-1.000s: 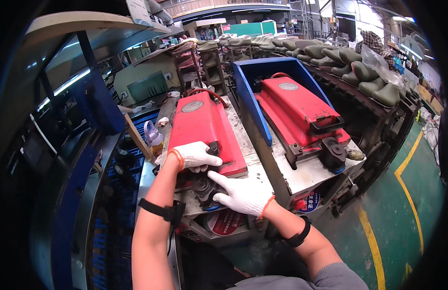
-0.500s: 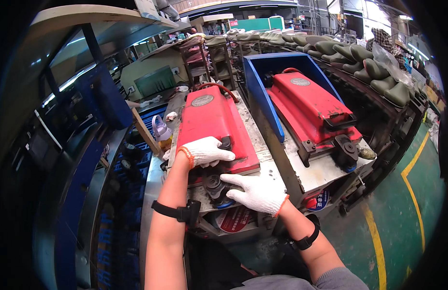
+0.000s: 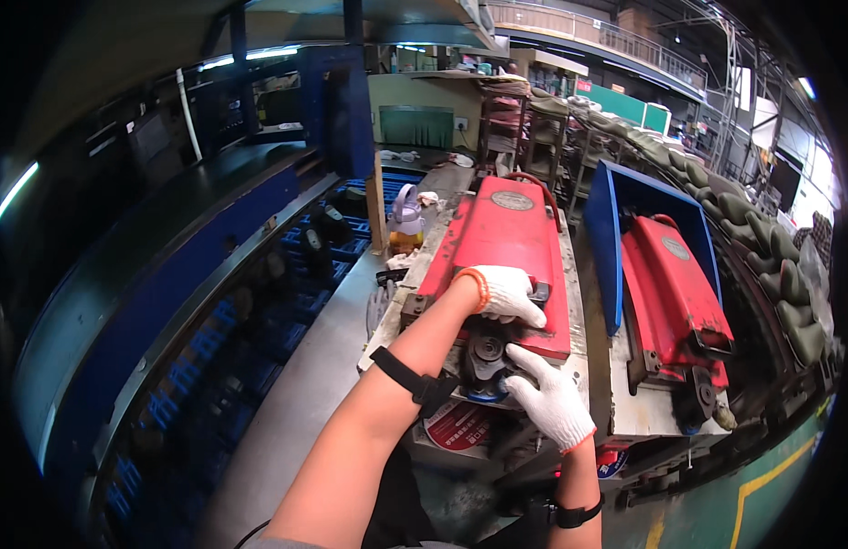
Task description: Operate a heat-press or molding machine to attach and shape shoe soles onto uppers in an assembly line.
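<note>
My left hand (image 3: 502,295), in a white knit glove with an orange cuff, is closed at the black handle (image 3: 539,291) on the front end of a red metal cover (image 3: 502,233); its fingertips are partly hidden. Just below it, a dark metal block with a round cap (image 3: 487,347) and a blue underside sticks out from the front of the machine. My right hand (image 3: 554,403), gloved the same way, is at the right side of this block. Its thumb and forefinger are spread apart, with nothing held between them.
A second red cover (image 3: 675,293) stands at the right inside a blue hood (image 3: 616,265). Rows of olive-green clogs (image 3: 790,302) line a rack beyond it. Left of my machine are a jug with a purple lid (image 3: 406,215), a metal ledge (image 3: 305,384) and blue conveyor parts (image 3: 204,339).
The view has swung left, so the machines sit further right in it. Both hands keep about the same places on the red cover and beside the metal block.
</note>
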{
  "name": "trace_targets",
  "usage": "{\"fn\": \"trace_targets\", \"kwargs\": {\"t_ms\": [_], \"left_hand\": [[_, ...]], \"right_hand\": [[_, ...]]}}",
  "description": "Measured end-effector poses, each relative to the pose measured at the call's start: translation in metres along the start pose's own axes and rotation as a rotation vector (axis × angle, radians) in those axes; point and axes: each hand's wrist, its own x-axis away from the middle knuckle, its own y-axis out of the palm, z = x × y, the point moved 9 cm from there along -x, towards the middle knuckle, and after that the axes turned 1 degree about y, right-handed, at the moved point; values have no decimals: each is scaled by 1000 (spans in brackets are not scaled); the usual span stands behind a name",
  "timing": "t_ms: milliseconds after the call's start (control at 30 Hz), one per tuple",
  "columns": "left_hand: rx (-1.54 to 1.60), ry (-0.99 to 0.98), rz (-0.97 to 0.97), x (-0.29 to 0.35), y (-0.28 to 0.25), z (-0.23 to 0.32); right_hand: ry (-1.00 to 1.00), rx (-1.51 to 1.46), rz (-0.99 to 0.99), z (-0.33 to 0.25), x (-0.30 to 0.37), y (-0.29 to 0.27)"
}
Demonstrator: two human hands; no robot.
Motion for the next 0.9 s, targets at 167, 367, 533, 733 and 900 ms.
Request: {"fn": "trace_targets", "kwargs": {"t_ms": [167,367,533,733,900], "left_hand": [[3,8,40,1,-1,-7],[19,19,40,-3,1,-4],[7,27,45,-3,1,-1],[-8,19,49,-4,1,-4],[-31,28,55,-2,-1,-2]], "right_hand": [[33,-44,-48,-7,-1,3],[30,-9,-41,1,-1,0],[18,-39,-11,2,0,0],[23,-58,-17,1,-1,1],[19,-56,-18,1,-1,1]]}}
